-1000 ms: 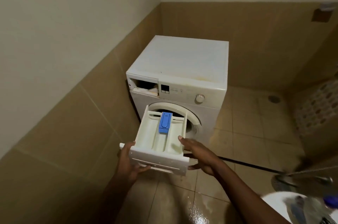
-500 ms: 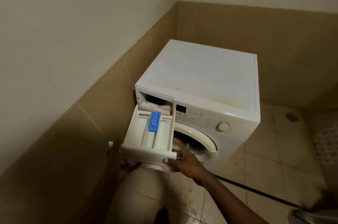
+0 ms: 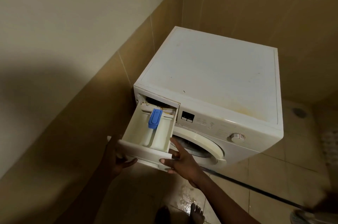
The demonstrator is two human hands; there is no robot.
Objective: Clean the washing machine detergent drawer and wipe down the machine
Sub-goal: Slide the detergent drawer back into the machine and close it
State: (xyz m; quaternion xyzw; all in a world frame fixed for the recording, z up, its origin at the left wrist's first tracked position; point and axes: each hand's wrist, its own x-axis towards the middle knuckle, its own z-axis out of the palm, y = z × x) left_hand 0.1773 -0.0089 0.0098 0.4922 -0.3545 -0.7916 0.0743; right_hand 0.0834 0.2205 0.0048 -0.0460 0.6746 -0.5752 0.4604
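A white front-loading washing machine stands in the tiled corner. Its white detergent drawer, with a blue insert at the back, has its rear end at the mouth of the open slot at the machine's top left. My left hand grips the drawer's front panel from below on the left. My right hand holds the panel's right end, thumb on the front and a finger along the drawer's side. Stains show inside the slot.
The tiled left wall runs close beside the drawer. A round door and a dial sit on the machine's front. A dark hose crosses the wet floor. A floor drain lies behind the machine. My bare foot is below.
The drawer, held clear of the machine in front of the door, has been carried up and in until its rear end meets the slot. The view has moved closer to the machine.
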